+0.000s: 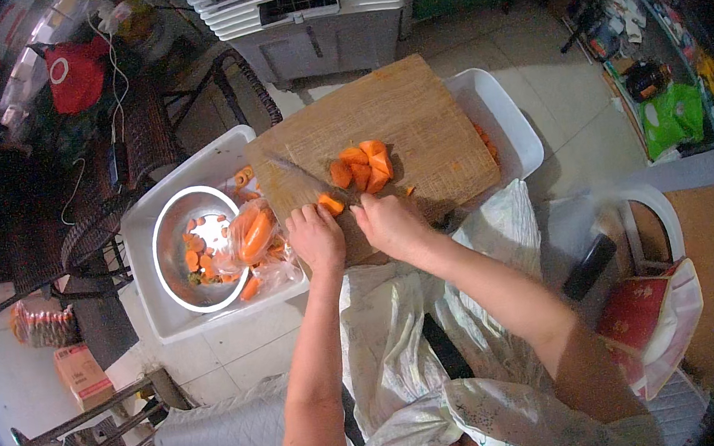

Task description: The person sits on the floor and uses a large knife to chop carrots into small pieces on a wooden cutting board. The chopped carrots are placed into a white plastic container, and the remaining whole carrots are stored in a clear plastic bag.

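Note:
A kitchen knife (pixel 306 174) is gripped by my right hand (pixel 394 227), its blade slanting to the upper left over the wooden cutting board (pixel 382 98). With curled fingers, my left hand (pixel 318 239) holds a carrot piece (pixel 330 204) against the near left part of the board, close to the blade. Just beyond the knife lies a small heap of cut carrot chunks (pixel 371 165). The knife's handle is mostly hidden in my right hand.
The board rests across a white plastic tub (pixel 509 139). Inside its left end stand a steel bowl (pixel 170 290) with carrot slices and a plastic bag (pixel 252 231) of carrots. An air cooler (pixel 322 35) stands beyond; a wicker chair (pixel 142 135) is at left.

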The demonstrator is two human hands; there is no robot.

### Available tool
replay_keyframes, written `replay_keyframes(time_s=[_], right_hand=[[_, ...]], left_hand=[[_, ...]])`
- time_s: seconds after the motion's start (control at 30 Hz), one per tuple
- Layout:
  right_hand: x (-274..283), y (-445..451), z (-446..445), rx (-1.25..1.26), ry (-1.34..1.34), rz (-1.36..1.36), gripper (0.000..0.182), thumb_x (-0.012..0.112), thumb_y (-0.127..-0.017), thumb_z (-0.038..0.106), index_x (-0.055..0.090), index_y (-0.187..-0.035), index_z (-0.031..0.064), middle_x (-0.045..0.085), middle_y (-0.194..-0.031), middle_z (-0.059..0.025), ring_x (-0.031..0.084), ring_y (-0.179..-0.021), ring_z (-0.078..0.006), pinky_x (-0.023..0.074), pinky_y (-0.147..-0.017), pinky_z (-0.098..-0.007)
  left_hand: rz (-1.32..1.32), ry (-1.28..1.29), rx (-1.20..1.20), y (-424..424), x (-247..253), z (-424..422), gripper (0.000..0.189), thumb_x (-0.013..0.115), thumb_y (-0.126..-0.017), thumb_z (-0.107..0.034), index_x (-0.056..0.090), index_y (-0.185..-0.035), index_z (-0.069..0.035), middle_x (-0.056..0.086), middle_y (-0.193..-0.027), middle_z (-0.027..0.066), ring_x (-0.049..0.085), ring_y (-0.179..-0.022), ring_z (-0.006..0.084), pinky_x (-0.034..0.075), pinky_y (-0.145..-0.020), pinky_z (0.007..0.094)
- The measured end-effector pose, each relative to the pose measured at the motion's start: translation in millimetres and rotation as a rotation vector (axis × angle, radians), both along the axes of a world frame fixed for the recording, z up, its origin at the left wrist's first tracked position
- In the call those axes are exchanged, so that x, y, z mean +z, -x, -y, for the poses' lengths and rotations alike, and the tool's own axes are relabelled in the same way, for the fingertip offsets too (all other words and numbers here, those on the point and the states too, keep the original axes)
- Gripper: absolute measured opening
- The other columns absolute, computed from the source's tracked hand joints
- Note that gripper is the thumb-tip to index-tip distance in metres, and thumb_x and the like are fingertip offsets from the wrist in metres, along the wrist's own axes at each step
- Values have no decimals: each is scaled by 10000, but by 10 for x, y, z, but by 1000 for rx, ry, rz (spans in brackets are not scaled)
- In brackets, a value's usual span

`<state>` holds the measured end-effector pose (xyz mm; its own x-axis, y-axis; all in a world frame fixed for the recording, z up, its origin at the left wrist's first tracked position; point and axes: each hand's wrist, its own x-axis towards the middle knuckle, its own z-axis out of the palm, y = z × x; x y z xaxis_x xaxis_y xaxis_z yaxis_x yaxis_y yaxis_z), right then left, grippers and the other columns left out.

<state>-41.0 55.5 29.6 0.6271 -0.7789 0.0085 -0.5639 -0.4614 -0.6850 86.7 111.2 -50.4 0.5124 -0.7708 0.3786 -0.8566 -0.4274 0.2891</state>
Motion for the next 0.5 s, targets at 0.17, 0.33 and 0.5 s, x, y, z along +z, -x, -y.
replay_keyframes(time_s=[0.17, 0.33, 0.5], right_hand=[[-141, -68, -140, 37, 48, -231, 250, 442, -865, 230, 483, -765, 5, 566, -575, -194, 586, -541, -350, 476, -481, -429], [-123, -263, -121, 36, 87, -306, 238, 459, -847, 222, 494, -787, -5, 578, -614, -204, 602, -585, -350, 494, -514, -426], [-50, -420, -15, 23, 18, -282, 233, 457, -834, 193, 525, -771, -21, 585, -654, -217, 602, -640, -367, 488, -560, -446]], left_hand=[[-15, -27, -45, 54, 6, 3, 103, 544, -726, -118, 502, -762, -32, 496, -760, 132, 469, -737, 314, 388, -625, 409], [-69, -29, -37, 46, 45, 33, 171, 556, -697, -134, 514, -829, -34, 506, -774, 122, 469, -761, 308, 386, -632, 401], [-41, -96, -20, -46, 28, 89, 242, 546, -705, -161, 526, -914, -40, 533, -820, 118, 487, -800, 297, 401, -648, 393]])
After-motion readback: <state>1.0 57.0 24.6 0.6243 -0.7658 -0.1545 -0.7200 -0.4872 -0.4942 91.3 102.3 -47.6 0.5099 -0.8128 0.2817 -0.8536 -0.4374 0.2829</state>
